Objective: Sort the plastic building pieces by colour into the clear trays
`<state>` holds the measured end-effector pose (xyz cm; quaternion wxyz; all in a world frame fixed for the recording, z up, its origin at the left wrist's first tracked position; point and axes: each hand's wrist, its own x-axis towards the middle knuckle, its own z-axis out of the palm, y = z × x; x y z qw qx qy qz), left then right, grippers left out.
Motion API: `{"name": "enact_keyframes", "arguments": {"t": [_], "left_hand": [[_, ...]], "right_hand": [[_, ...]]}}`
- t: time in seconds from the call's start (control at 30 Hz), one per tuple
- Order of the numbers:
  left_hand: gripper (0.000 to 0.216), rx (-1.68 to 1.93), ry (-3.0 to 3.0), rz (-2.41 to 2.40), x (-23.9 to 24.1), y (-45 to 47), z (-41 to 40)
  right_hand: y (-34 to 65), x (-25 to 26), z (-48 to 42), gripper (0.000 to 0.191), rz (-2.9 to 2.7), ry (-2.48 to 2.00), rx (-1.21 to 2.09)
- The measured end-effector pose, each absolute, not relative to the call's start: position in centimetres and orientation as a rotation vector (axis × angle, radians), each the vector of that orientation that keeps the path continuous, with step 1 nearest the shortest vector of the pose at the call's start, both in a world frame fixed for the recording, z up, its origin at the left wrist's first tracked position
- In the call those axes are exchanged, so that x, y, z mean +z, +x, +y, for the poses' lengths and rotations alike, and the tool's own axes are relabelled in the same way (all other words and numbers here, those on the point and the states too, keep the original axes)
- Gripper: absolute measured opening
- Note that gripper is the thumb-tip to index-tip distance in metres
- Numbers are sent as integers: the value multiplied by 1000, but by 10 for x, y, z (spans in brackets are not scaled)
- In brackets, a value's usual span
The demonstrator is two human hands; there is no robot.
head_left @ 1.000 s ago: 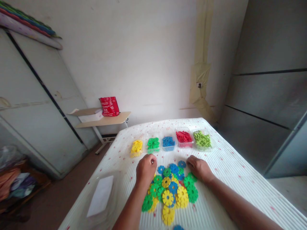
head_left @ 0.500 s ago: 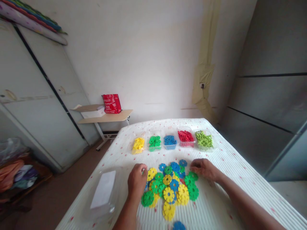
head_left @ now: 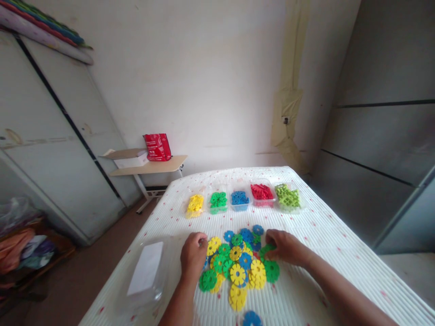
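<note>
A loose pile of flower-shaped plastic interlocking discs lies on the table, with yellow discs (head_left: 237, 274), green discs (head_left: 207, 280) and blue discs (head_left: 245, 261) overlapping. At the pile's left edge rests my left hand (head_left: 193, 256), its fingers curled beside a yellow disc (head_left: 214, 245); whatever its fingertips hold is hidden. On the right side, my right hand (head_left: 287, 246) has thumb and fingers closed about a green disc (head_left: 266, 251) that is still within the pile. Another green disc (head_left: 272, 271) lies just below that hand. One blue disc (head_left: 252, 318) sits apart near the front.
Behind the pile stands a row of clear tubs holding yellow pieces (head_left: 195, 204), green pieces (head_left: 218, 200), blue pieces (head_left: 239, 198), red pieces (head_left: 262, 192) and light green pieces (head_left: 287, 196). A clear plastic box (head_left: 158, 290) with white paper (head_left: 146, 268) lies at left.
My right hand has shifted slightly left and down, from the pile's upper right edge onto a green disc. My left hand has stayed nearly in place.
</note>
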<state>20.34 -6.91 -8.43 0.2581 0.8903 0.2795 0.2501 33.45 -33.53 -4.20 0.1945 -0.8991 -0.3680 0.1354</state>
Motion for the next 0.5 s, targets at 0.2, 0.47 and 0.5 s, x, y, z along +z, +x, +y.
{"name": "enact_keyframes", "arguments": {"t": [0.2,0.47,0.5], "left_hand": [[15,678,2375,760,-84,203,-68],[13,700,2328,762,-83,203,-68],[13,702,2324,765,-83,203,-68]], "right_hand": [[336,-41,-333,16,-993,-2293,545],[348,-45,-340,15,-743,-1802,805],[351,-47,-341,17,-693,-1734,820]]}}
